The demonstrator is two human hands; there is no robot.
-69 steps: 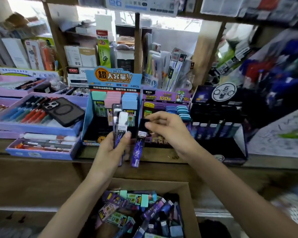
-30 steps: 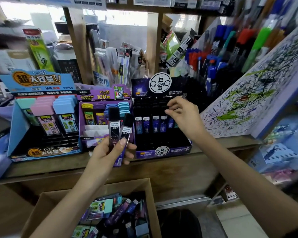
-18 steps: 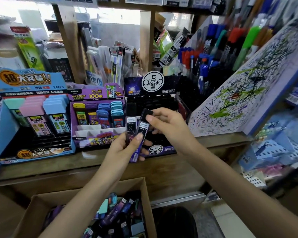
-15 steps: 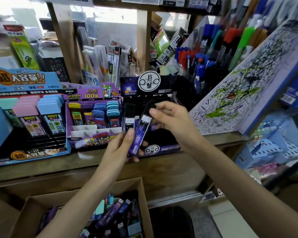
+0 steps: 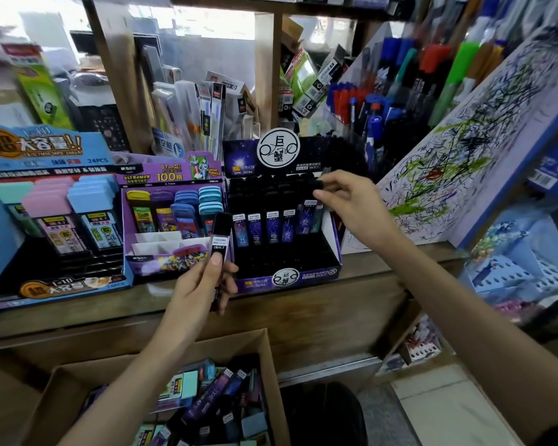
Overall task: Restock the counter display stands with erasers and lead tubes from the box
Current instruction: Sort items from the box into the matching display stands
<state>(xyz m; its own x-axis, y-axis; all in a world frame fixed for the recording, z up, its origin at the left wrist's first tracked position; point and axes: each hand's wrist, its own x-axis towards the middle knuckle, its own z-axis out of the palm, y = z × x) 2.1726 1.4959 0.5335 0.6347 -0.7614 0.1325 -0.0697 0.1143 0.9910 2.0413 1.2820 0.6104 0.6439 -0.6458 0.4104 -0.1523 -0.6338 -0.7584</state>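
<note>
The blue stand [image 5: 0,239] is showing teal, pink and pale-blue caps [image 5: 47,201]. The purple stand [image 5: 171,178] is carrying yellow, purple and blue cases [image 5: 137,201]. The black stand [image 5: 316,275] is wearing a white round badge [image 5: 279,152] with black characters. The near lead tube [image 5: 221,235] is showing black with a white label. Green and black scribbles are covering the white board [image 5: 464,162].

Three stands along the counter [image 5: 384,262]
In a row: left stand [image 5: 62,288], middle stand [image 5: 174,262], right stand [image 5: 287,278]; box [image 5: 223,346] below, in front
</note>
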